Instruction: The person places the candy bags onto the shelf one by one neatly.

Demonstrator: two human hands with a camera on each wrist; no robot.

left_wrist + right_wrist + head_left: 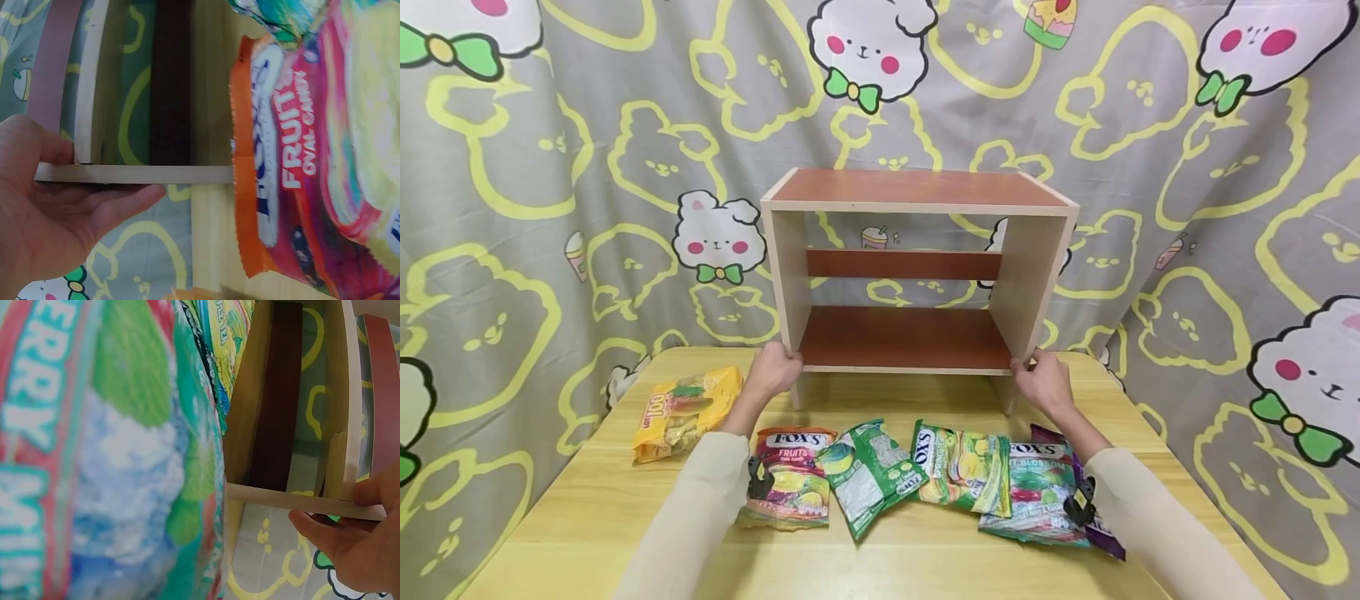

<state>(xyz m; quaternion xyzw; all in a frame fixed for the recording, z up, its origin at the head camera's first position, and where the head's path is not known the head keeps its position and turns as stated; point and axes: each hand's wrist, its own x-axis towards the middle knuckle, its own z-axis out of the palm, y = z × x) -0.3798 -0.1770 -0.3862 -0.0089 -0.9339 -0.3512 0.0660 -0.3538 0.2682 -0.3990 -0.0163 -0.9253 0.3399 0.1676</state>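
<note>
The left hand (777,369) grips one side panel of a small wooden shelf (917,337), thumb on the inner face and fingers along the outer. The right hand (1047,382) holds the opposite panel the same way, near the level of the lower board. The shelf is upright at the back of the counter (850,567); whether its feet bear on the wood I cannot tell. Its main compartment lies between a red-brown top and that lower board, with a slat crossing the open back and a shallower gap below.

In front lie the candy bags, their contents hidden by printed wrapping. Near the left wrist is a pink-red Fox's Fruits bag (793,483), touched by a green bag (871,477) lying askew. Next comes a yellow-green bag (962,467), its right edge against a teal Fox's bag (1037,496). A purple bag (1103,537) shows partly from beneath that one. Left of the left arm sits a yellow bag (688,412).
</note>
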